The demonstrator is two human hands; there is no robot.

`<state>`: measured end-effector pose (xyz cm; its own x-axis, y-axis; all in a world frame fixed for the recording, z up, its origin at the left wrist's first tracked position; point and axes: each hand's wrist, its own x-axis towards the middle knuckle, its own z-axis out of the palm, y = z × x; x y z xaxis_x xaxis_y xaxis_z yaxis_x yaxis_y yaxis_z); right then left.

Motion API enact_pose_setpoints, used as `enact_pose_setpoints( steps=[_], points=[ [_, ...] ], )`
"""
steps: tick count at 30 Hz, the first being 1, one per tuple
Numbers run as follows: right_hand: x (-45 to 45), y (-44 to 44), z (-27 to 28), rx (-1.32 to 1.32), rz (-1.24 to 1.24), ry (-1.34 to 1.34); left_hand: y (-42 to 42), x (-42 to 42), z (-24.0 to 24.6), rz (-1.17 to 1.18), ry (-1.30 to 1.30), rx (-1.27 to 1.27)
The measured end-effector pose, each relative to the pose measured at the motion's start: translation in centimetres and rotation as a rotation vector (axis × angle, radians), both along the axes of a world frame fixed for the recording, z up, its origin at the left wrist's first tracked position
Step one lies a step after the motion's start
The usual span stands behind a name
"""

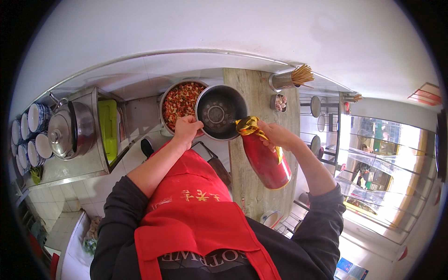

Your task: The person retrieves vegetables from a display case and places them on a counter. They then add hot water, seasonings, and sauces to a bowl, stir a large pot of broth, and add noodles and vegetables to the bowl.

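My left hand [188, 130] pinches the rim of a dark, round metal pot [221, 112], which tilts so that its inside shows. In my right hand [273, 135] is the handle of a red vacuum flask [267, 164] with a gold-coloured top, tipped so its spout is over the pot's right rim. A little clear liquid seems to show at the spout. Beside the pot, partly behind it, stands a metal basin of chopped red and pale food [182, 101].
A wooden table [250, 196] holds a metal cup of wooden chopsticks [282, 81] and a small dish of garlic [280, 103]. To the left, a steel counter [70, 175] carries a lidded kettle [68, 129] and stacked bowls [36, 117]. A wire rack [327, 129] stands right.
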<state>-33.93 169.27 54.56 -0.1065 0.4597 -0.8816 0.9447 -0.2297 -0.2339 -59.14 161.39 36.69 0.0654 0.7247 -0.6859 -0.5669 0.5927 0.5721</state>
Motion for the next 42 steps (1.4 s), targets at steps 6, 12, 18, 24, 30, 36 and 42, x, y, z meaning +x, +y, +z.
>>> enact_pose_setpoints(
  steps=[6, 12, 18, 24, 30, 36, 42],
  points=[
    [-0.7, 0.0, 0.6, 0.000, -0.118, -0.023, 0.3, 0.1, 0.3, 0.007, 0.029, 0.006],
    [0.0, 0.0, 0.3, 0.004, -0.133, -0.010, 0.5, 0.4, 0.2, 0.010, 0.078, 0.055],
    [1.1, -0.1, 0.5, 0.013, -0.044, 0.042, 0.8, 0.6, 0.2, 0.010, 0.055, 0.048],
    [2.2, -0.9, 1.2, 0.128, -0.052, 0.127, 1.3, 0.2, 0.6, 0.030, 0.025, 0.037],
    [2.8, -1.9, 2.5, 0.413, -0.322, 0.243, 1.8, -0.3, 1.3, 0.046, 0.008, 0.017],
    [5.6, -1.2, -0.5, 0.700, -0.737, 0.615, 3.8, -2.5, 4.5, 0.095, 0.126, 0.171],
    [5.2, 2.1, -5.8, 0.967, -0.992, 0.863, 2.3, -7.8, 6.0, 0.075, 0.289, 0.077]
  ],
)
